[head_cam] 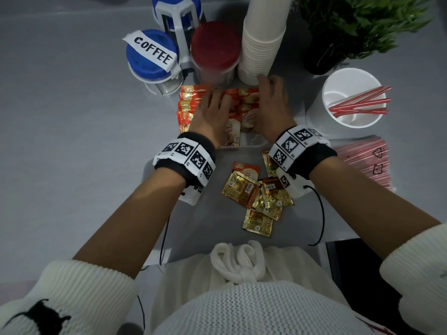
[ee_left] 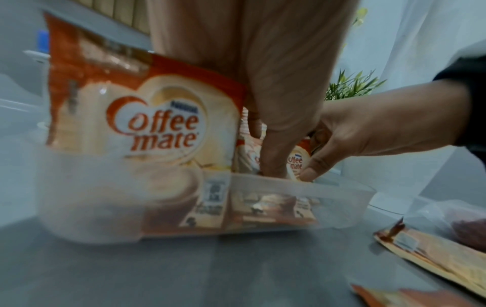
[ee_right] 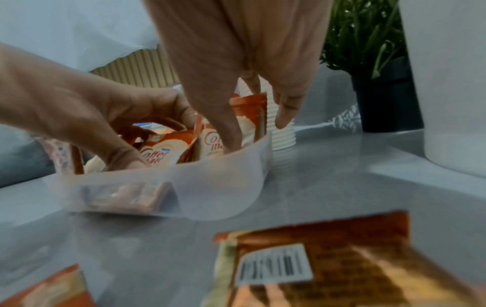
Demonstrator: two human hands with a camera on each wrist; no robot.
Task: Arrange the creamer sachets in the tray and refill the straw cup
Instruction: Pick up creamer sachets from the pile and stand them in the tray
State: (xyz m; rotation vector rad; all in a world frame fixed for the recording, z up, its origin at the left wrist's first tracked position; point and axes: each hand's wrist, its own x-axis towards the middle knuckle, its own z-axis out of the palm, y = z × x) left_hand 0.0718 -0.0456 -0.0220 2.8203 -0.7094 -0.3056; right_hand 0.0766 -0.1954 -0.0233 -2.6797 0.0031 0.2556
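A translucent tray (head_cam: 256, 141) (ee_left: 302, 184) (ee_right: 223, 178) holds upright red-and-cream creamer sachets (head_cam: 244, 105) (ee_left: 157, 124) (ee_right: 168, 149). Both hands reach down into it. My left hand (head_cam: 217, 100) (ee_left: 273, 162) (ee_right: 92, 116) curls its fingers and thumb round sachets on the left side. My right hand (head_cam: 266, 88) (ee_left: 368, 135) (ee_right: 236, 128) pinches sachets at the right end. Several loose sachets (head_cam: 261, 197) (ee_right: 328, 259) lie on the table nearer me. The white straw cup (head_cam: 314, 110) stands to the right with a few red-striped straws (head_cam: 360, 102) in it.
A wrapped pack of straws (head_cam: 362, 163) lies at the right edge. Behind the tray stand a stack of paper cups (head_cam: 263, 44), a red-lidded jar (head_cam: 215, 47), a blue-lidded jar labelled COFFEE (head_cam: 152, 54) and a potted plant (head_cam: 350, 25).
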